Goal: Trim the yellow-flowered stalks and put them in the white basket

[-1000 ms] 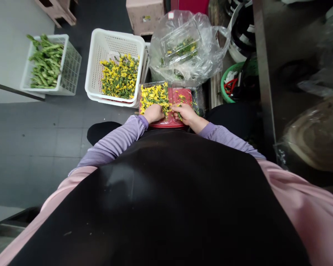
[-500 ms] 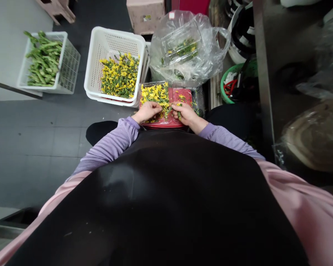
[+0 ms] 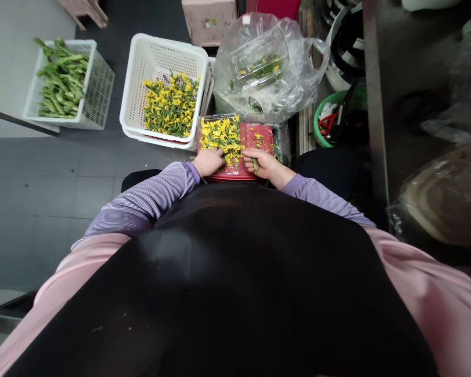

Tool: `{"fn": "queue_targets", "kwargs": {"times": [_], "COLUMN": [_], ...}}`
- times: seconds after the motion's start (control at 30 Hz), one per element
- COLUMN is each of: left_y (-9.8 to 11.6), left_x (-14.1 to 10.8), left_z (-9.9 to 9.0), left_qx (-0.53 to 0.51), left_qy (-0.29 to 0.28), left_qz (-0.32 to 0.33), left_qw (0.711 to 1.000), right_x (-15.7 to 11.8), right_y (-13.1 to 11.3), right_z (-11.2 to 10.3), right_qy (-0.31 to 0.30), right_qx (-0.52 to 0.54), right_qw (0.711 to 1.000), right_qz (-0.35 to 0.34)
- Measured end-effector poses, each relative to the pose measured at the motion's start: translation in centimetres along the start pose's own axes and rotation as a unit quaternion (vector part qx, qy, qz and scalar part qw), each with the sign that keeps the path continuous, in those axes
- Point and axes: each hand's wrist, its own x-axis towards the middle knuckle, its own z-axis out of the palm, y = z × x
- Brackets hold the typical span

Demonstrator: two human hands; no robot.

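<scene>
A clear plastic tray (image 3: 224,166) sits over a red base in front of my lap, its left part heaped with yellow-flowered green buds (image 3: 221,134). My left hand (image 3: 209,162) rests at the near left edge of that heap, fingers curled down among the flowers; what they pinch, if anything, is hidden. Over the tray's right part, my right hand (image 3: 262,163) is closed around small green buds (image 3: 255,163), which poke out below its fingers. A few loose yellow flowers (image 3: 258,138) lie on the red surface just beyond it.
A white basket (image 3: 132,84) of similar flowers stands left of the tray; farther left is a basket (image 3: 97,84) of thick green stalks. A clear plastic bag (image 3: 298,89) lies behind the tray. To the right are a green basket (image 3: 320,137) and a metal counter edge (image 3: 373,104).
My left hand has shifted slightly left and lower, its fingers now down among the flowers at the tray's edge. My right hand stays almost in place, still holding green buds.
</scene>
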Motion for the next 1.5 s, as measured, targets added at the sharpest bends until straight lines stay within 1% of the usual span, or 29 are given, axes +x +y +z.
{"fn": "queue_targets", "kwargs": {"times": [0.07, 0.13, 0.17, 0.23, 0.3, 0.4, 0.47, 0.57, 0.63, 0.73, 0.87, 0.9, 0.97, 1.1, 1.2, 1.27, 1.37, 1.43, 1.5], "left_y": [-0.3, -1.0, -1.3, -1.8, -2.0, -1.6, -0.8, 0.5, 1.3, 2.0, 2.7, 2.9, 3.2, 3.6, 3.5, 3.3, 2.9, 2.6, 2.4], "left_x": [0.6, 1.2, 1.5, 1.8, 1.8, 1.5, 1.3, 1.4, 1.6, 1.4, 0.4, 0.1, -0.2, -0.2, -0.1, 0.0, 0.3, 0.6, 0.9], "left_z": [-0.1, -0.3, -0.5, -0.9, -1.7, -3.1, -3.9, -4.4, -4.2, -3.6, -3.2, -3.2, -3.1, -2.4, -1.5, -0.8, 0.0, 0.5, 0.9], "left_qx": [-0.032, -0.110, -0.161, -0.266, -0.347, -0.415, -0.448, -0.495, -0.522, -0.547, -0.559, -0.562, -0.565, -0.576, -0.598, -0.605, -0.589, -0.558, -0.512], "left_qy": [0.003, 0.032, 0.052, 0.092, 0.117, 0.117, 0.105, 0.086, 0.090, 0.095, 0.023, 0.014, 0.021, 0.061, 0.071, 0.076, 0.087, 0.091, 0.095], "left_qz": [-0.006, -0.035, -0.055, -0.097, -0.129, -0.162, -0.168, -0.156, -0.152, -0.168, -0.168, -0.165, -0.164, -0.169, -0.161, -0.151, -0.138, -0.128, -0.105], "left_qw": [0.999, 0.993, 0.984, 0.955, 0.922, 0.888, 0.872, 0.850, 0.834, 0.815, 0.812, 0.811, 0.809, 0.797, 0.782, 0.778, 0.792, 0.815, 0.847], "right_x": [0.1, 0.3, 0.3, 0.5, 0.8, 1.4, 1.7, 2.0, 2.0, 1.8, 1.6, 1.5, 1.4, 0.9, 0.7, 0.8, 0.9, 1.0, 1.2], "right_y": [0.2, 0.3, 0.4, 0.6, 0.8, 1.1, 1.3, 1.5, 1.5, 1.3, 1.0, 1.0, 1.1, 1.1, 1.2, 1.2, 1.4, 1.5, 1.5], "right_z": [-0.4, -0.7, -0.7, -0.7, -0.4, 0.3, 0.9, 1.6, 1.7, 1.5, 0.9, 0.9, 1.0, 1.4, 1.6, 1.6, 1.5, 1.4, 1.2], "right_qy": [0.001, 0.004, 0.007, 0.021, 0.043, 0.064, 0.061, 0.047, 0.036, 0.031, 0.042, 0.043, 0.042, 0.041, 0.059, 0.074, 0.096, 0.103, 0.097], "right_qx": [-0.023, -0.048, -0.062, -0.094, -0.132, -0.196, -0.225, -0.222, -0.189, -0.118, -0.067, -0.062, -0.055, -0.041, -0.036, -0.037, -0.037, -0.035, -0.030], "right_qw": [1.000, 0.999, 0.998, 0.994, 0.986, 0.968, 0.956, 0.953, 0.963, 0.981, 0.988, 0.989, 0.991, 0.993, 0.992, 0.991, 0.989, 0.988, 0.990], "right_qz": [-0.004, -0.014, -0.022, -0.051, -0.089, -0.145, -0.179, -0.203, -0.189, -0.152, -0.131, -0.126, -0.115, -0.103, -0.104, -0.105, -0.106, -0.107, -0.101]}}
